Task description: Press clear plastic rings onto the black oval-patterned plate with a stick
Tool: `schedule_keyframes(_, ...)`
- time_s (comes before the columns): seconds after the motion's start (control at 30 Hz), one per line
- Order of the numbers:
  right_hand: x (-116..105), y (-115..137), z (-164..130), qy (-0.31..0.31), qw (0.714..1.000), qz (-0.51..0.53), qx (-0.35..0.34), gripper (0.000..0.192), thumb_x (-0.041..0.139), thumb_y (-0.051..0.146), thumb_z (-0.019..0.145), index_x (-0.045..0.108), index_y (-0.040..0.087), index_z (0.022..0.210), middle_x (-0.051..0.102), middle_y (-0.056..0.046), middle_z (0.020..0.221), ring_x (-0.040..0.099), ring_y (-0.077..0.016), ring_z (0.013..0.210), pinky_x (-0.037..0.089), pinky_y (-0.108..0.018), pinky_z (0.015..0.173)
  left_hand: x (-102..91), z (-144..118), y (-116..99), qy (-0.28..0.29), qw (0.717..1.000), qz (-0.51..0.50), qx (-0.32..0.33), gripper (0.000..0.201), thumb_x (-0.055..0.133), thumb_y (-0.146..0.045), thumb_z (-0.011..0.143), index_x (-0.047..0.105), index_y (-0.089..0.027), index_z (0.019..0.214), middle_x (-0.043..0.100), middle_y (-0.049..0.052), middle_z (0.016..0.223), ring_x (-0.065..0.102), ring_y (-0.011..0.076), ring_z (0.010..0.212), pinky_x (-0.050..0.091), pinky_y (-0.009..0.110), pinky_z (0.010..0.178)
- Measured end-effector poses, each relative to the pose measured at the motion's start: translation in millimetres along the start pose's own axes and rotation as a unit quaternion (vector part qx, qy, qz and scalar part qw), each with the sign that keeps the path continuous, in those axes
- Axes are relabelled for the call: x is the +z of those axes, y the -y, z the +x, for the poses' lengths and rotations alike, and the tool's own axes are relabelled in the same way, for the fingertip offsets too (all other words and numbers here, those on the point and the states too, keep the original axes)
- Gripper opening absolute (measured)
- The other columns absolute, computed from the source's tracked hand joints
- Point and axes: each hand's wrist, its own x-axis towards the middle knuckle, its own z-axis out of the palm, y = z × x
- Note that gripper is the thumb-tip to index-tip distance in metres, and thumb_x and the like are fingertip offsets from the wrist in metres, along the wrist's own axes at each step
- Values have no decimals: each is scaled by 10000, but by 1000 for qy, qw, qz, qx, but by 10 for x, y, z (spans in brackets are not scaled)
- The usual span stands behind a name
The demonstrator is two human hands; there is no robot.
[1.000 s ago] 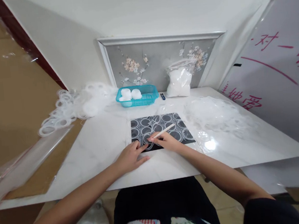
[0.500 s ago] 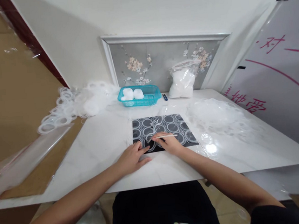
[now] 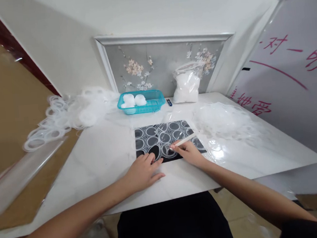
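Note:
A black sheet [image 3: 149, 140] printed with rows of clear rings lies on the white marble table [image 3: 103, 158]. My left hand [image 3: 142, 171] rests flat on the sheet's near left edge, fingers spread and pressing down. My right hand [image 3: 188, 152] grips a thin white stick [image 3: 183, 141] like a pen, its tip touching a ring near the sheet's front middle. Both forearms reach in from below.
A teal basket [image 3: 157, 103] with white lumps sits at the back, a small blue tool [image 3: 169, 102] and a bag of white material [image 3: 187, 87] beside it. Piles of clear rings lie at left [image 3: 63, 115] and right [image 3: 226, 120]. A whiteboard [image 3: 289, 84] leans at right.
My right hand has shifted to the right along the sheet and the stick has tilted up again. My left hand has slid slightly right. The camera has swung a little.

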Motion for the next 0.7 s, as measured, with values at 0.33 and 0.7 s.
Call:
schedule_keyframes(0.33, -1, -25, -21, -15, 1000, -18, -21, 413, 525, 520, 896, 734, 179, 794, 691, -53, 683, 661, -233, 722, 503, -307, 612, 153, 278, -51, 25, 1000, 15, 8, 541, 409, -563, 966, 581, -180, 1306, 555, 103, 962, 532, 248, 886, 436, 347, 747)
schedule_keyframes(0.7, -6, -13, -159, 36, 920, -265, -287, 243, 478, 272, 977, 721, 253, 965, 750, -45, 1037, 574, -257, 1192, 422, -466, 1019, 179, 289, -23, 34, 995, -95, -22, 562, 422, -602, 943, 626, -187, 1260, 535, 93, 933, 528, 236, 853, 452, 369, 777)
